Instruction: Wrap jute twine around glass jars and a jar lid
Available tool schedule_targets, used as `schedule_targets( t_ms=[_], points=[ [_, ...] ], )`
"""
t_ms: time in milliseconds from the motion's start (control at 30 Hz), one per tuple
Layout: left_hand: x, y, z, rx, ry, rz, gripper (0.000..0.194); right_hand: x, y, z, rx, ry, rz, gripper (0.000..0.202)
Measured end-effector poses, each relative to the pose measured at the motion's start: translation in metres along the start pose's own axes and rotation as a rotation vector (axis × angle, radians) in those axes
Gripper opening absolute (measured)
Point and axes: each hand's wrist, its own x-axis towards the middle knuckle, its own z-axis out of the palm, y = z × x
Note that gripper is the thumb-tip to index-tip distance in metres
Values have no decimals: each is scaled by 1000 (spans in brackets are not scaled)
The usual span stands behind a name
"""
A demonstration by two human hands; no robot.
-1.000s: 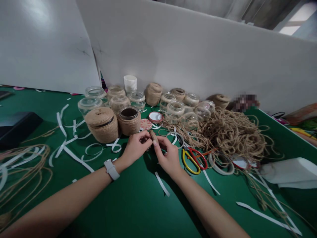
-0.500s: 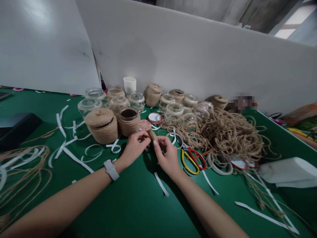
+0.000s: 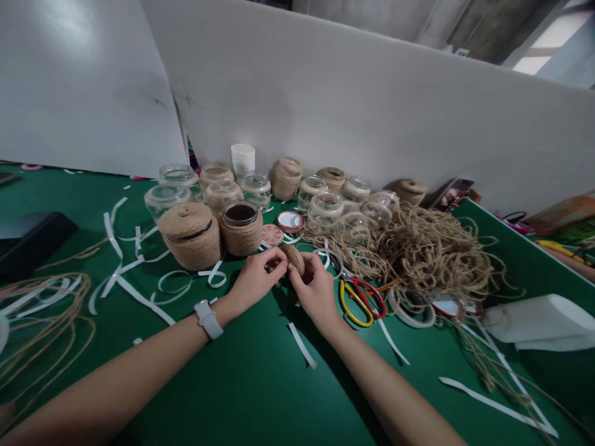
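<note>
Between my hands is a round jar lid covered in coiled brown twine, held tilted on its edge above the green table. My left hand pinches at the lid's left edge, with thumb and forefinger close together. Around the right edge are the closed fingers of my right hand, thumb on the near side. Just beyond them lie a red-patterned lid and a white-lined lid. A twine-wrapped jar without a lid stands behind my left hand. Scissors with yellow and red handles lie beside my right hand.
A twine-wrapped lidded jar stands left, several glass jars behind. A big twine heap, a tape roll and a white roll lie right. Paper strips are scattered about. A phone leans by the back wall.
The twine-covered lid has turned so that more of its coiled face shows. My left hand has shifted slightly right along its edge; the right hand keeps its hold.
</note>
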Motion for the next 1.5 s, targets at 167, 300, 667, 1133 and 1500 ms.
schedule_targets(
  t_ms=[167, 300, 667, 1133, 1500],
  points=[
    [-1, 0, -1, 44, 5, 9, 12, 0, 2, 0, -8, 15, 7, 28],
    [0, -1, 0, 36, 20, -16, 12, 1, 2, 0, 51, 9, 20, 31],
    [0, 0, 1, 8, 21, -42, 15, 1, 3, 1, 240, -11, 67, 31],
    [-1, -3, 0, 14, 5, -33, 14, 4, 3, -1, 225, -7, 97, 34],
    [-2, -2, 2, 8, -8, -44, 15, 7, 1, -1, 260, 17, 137, 39]
  ],
)
